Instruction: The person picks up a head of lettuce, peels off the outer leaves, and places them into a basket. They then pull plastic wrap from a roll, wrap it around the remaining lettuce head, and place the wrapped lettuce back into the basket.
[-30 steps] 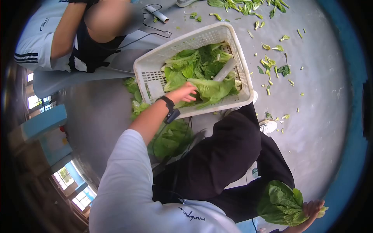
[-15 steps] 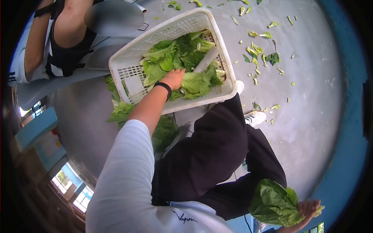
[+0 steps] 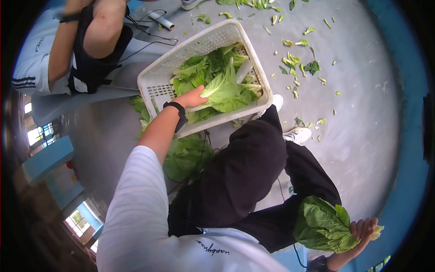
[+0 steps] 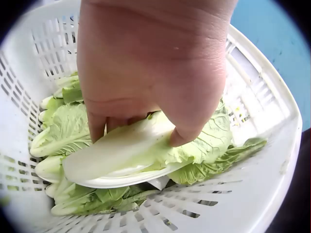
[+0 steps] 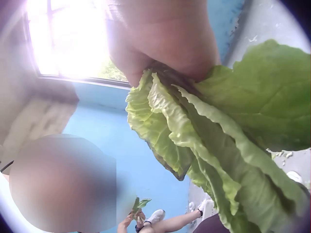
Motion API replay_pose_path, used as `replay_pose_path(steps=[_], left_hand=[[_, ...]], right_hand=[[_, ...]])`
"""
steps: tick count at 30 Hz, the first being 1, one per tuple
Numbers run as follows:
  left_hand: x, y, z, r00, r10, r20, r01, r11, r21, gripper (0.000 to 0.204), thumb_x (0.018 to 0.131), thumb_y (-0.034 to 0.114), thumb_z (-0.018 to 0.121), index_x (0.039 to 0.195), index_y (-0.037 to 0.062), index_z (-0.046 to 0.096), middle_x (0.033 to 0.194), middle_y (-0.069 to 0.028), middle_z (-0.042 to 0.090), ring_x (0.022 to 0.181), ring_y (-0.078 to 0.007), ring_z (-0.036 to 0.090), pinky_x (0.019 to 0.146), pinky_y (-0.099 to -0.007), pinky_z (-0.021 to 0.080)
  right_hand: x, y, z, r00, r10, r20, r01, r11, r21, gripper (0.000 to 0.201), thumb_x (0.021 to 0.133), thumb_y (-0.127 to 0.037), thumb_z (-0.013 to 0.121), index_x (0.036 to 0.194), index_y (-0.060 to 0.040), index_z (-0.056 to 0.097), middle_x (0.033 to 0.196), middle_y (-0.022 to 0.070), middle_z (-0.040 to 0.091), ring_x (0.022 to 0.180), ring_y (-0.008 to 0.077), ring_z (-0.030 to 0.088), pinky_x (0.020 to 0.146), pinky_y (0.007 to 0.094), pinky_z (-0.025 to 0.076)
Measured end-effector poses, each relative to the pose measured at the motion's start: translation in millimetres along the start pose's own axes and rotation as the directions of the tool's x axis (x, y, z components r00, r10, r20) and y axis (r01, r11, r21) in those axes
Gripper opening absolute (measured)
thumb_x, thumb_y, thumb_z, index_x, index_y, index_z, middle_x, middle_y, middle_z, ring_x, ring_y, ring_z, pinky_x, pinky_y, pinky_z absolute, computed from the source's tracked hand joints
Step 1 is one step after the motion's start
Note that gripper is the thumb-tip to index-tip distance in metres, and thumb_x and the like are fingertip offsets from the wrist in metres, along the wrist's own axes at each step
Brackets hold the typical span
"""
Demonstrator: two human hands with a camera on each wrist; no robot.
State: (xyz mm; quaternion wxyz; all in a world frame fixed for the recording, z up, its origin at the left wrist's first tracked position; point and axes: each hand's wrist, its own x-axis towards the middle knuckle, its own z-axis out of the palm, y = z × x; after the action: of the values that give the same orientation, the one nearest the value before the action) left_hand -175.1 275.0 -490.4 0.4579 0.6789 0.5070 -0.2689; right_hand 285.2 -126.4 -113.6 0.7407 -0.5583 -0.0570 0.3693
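My left hand is inside the white plastic basket. It grips a Chinese cabbage by its pale stalk end. In the left wrist view, thumb and fingers bend over the thick white stalk, with the leaves spreading to the right. More cabbages lie beneath, stalks toward the basket wall. Away at the lower right, my right hand holds another leafy cabbage at its base. Its ruffled leaves hang down in the right wrist view, and they hide part of the fingers.
Trimmed leaf scraps litter the grey floor right of the basket. A pale tube-like piece lies inside the basket. More greens sit beside my leg. Another person sits at the upper left, near a white roll.
My left hand, earlier spread over the leaves, now grips one cabbage by the stalk, and its leaves have turned up and over the pale tube. The right hand keeps its hold.
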Motion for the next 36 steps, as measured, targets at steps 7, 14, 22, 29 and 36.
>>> replay_pose_path(steps=[7, 14, 22, 29, 36], left_hand=[[-65.9, 35.9, -46.1, 0.996, 0.039, 0.074, -0.024, 0.981, -0.191, 0.066, 0.087, 0.013, 0.068, 0.144, 0.0045, 0.035, 0.119, -0.0191, 0.061, 0.086, -0.023, 0.069, 0.064, -0.0342, 0.059], [-119.6, 89.5, -37.2, 0.939, 0.274, -0.209, -0.318, 0.922, -0.22, 0.062, 0.084, 0.007, 0.067, 0.142, -0.0063, 0.047, 0.12, -0.0162, 0.062, 0.077, -0.02, 0.07, 0.064, -0.0319, 0.06], [-174.3, 180.1, -36.1, 0.811, 0.383, -0.442, -0.558, 0.736, -0.385, 0.042, 0.088, 0.003, 0.068, 0.123, 0.0086, 0.045, 0.115, -0.0085, 0.064, 0.088, -0.0131, 0.064, 0.063, -0.0285, 0.06], [-228.9, 257.6, -17.4, 0.655, 0.574, -0.491, -0.752, 0.553, -0.358, 0.037, 0.086, 0.004, 0.069, 0.122, 0.0014, 0.06, 0.109, -0.0096, 0.067, 0.085, -0.0136, 0.069, 0.07, -0.0293, 0.058], [-324.7, 323.5, 7.9, 0.388, 0.799, -0.459, -0.921, 0.35, -0.17, 0.034, 0.081, 0.0, 0.072, 0.112, 0.0047, 0.059, 0.108, -0.0066, 0.068, 0.101, -0.0119, 0.064, 0.087, -0.0296, 0.054]], right_hand=[[-44.2, -11.9, 16.4, 0.993, -0.115, -0.022, 0.115, 0.993, -0.015, 0.014, 0.104, -0.015, 0.058, 0.108, -0.0087, 0.045, 0.081, -0.0034, 0.04, 0.06, 0.0028, 0.035, 0.057, 0.0192, 0.034], [-90.7, -25.7, 4.1, 0.987, -0.15, 0.051, 0.148, 0.988, 0.045, 0.016, 0.103, -0.016, 0.059, 0.107, -0.0109, 0.046, 0.08, -0.0043, 0.038, 0.061, 0.003, 0.032, 0.059, 0.0202, 0.031], [-141.7, -46.1, -34.8, 0.972, -0.213, 0.099, 0.216, 0.976, -0.017, 0.024, 0.098, -0.026, 0.067, 0.099, -0.0115, 0.048, 0.075, -0.0051, 0.038, 0.058, 0.0052, 0.034, 0.059, 0.0249, 0.033], [-172.5, -49.5, -43.8, 0.953, -0.283, 0.105, 0.292, 0.952, -0.088, 0.027, 0.094, -0.024, 0.072, 0.096, -0.0099, 0.049, 0.073, -0.0024, 0.042, 0.059, 0.0091, 0.039, 0.06, 0.0281, 0.037], [-185.7, -55.8, -22.3, 0.962, -0.24, 0.131, 0.262, 0.946, -0.193, 0.025, 0.091, -0.018, 0.075, 0.094, -0.006, 0.054, 0.074, 0.0008, 0.051, 0.061, 0.012, 0.049, 0.06, 0.0287, 0.042]])
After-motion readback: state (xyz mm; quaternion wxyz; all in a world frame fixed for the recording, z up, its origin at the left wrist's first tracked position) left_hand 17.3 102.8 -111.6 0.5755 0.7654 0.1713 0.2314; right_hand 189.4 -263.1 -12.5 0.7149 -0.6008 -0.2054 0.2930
